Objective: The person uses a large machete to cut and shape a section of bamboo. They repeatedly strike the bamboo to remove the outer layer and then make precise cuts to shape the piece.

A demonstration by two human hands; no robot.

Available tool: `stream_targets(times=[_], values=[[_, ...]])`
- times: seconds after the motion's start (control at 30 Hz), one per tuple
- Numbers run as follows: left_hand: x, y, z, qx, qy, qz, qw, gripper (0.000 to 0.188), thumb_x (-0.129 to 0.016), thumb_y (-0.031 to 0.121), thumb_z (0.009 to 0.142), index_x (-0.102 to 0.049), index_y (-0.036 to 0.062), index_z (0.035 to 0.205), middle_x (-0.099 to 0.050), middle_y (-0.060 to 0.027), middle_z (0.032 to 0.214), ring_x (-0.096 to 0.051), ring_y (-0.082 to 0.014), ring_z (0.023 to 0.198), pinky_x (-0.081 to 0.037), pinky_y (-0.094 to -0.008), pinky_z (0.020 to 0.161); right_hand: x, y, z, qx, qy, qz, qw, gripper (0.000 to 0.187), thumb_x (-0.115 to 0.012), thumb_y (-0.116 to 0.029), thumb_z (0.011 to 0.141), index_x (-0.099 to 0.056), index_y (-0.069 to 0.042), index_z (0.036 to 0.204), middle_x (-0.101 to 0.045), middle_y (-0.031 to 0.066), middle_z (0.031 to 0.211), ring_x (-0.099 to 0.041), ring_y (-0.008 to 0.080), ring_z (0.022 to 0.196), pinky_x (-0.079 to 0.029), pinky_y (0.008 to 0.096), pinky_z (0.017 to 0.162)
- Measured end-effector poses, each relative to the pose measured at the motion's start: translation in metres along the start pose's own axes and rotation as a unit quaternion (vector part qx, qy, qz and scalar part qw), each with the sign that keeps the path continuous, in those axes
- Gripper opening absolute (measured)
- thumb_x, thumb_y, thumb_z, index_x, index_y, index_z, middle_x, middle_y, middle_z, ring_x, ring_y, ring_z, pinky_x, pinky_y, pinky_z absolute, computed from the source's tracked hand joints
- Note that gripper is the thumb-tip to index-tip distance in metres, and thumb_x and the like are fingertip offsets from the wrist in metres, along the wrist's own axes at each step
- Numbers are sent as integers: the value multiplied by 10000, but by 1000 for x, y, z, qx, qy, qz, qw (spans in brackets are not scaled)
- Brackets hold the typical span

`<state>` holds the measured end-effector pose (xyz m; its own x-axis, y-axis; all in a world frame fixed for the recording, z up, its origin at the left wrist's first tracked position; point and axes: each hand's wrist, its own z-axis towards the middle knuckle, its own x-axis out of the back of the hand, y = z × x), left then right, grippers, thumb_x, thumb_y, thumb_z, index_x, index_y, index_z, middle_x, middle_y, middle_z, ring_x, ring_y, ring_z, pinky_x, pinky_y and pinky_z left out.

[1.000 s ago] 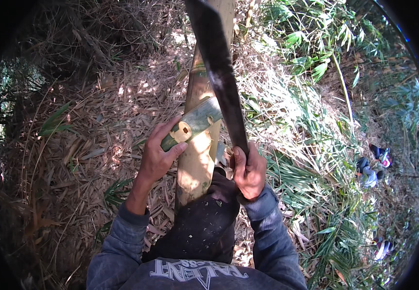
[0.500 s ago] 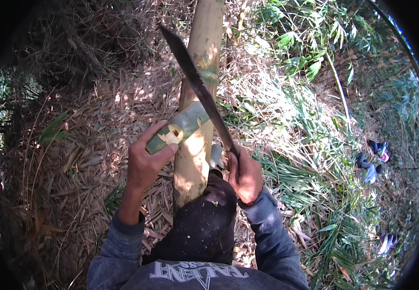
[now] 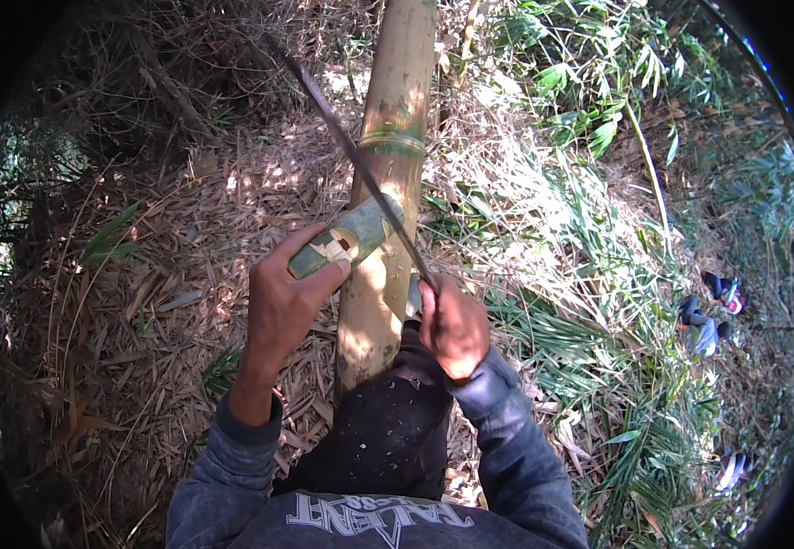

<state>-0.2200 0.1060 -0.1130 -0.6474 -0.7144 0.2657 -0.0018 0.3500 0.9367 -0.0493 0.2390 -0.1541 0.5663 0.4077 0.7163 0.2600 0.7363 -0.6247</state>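
Observation:
A short green bamboo piece (image 3: 363,227) lies slantwise over a thick bamboo pole (image 3: 395,87), its near end gripped by my left hand (image 3: 289,291). Beside my left thumb, a hole with pale, cut edges shows in the piece's upper face. My right hand (image 3: 454,328) is closed round the handle of a machete (image 3: 344,135), whose long dark blade slants up and to the left. From above, the blade crosses the far end of the piece; whether it touches cannot be made out. The handle is mostly hidden in my fist.
The pole runs from my dark-trousered leg (image 3: 388,412) away to the far edge. Dry leaves (image 3: 195,311) cover the ground on the left, green bamboo leaves (image 3: 543,329) on the right. Dark and blue items (image 3: 703,325) lie at the far right.
The machete has turned so that its blade looks thinner, nearly edge-on, and my right fist has rolled with it. My left hand keeps its hold on the bamboo piece.

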Motion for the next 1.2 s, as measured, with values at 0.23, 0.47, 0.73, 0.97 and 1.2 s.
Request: stream_targets(times=[0.23,0.47,0.73,0.97,1.2], values=[[-4,-2,-2,-5,3,-2,1000,523,-733,184,785,-611,-75,1222,-727,-174,994,-700,-183,879,-546,-296,780,-5,10,-7,-22,-17,6,1000,112,-610,-119,946,-556,-27,913,-613,187,669,-619,390,554,-484,455,497],[-4,-2,1,-19,-2,-8,1000,505,-731,168,789,-616,-69,1220,-728,-161,997,-699,-176,883,-541,-288,794,-8,15,-4,-46,-60,-35,997,137,-610,-141,949,-554,-32,888,-635,184,715,-626,368,568,-489,441,505],[0,-34,6,-38,-55,-58,996,558,-734,148,815,-561,-36,1313,-685,-157,1126,-664,-185,1004,-522,-297,875,8,6,-12,-126,-31,115,985,81,-584,-98,964,-583,-20,943,-563,156,592,-591,298,489,-454,403,484],[-9,-82,23,-35,-89,-126,987,616,-753,159,831,-520,-12,1374,-622,-130,1254,-608,-180,1112,-471,-308,986,8,31,-3,-165,-79,111,977,112,-577,-100,966,-550,-8,907,-565,194,606,-572,394,521,-415,441,475],[-16,-94,29,-67,-74,-115,988,613,-732,107,840,-501,3,1398,-648,-107,1208,-629,-135,1028,-516,-260,901,-8,36,-3,-126,-82,79,985,115,-604,-83,942,-530,-7,900,-552,206,599,-556,422,524,-398,467,477]])
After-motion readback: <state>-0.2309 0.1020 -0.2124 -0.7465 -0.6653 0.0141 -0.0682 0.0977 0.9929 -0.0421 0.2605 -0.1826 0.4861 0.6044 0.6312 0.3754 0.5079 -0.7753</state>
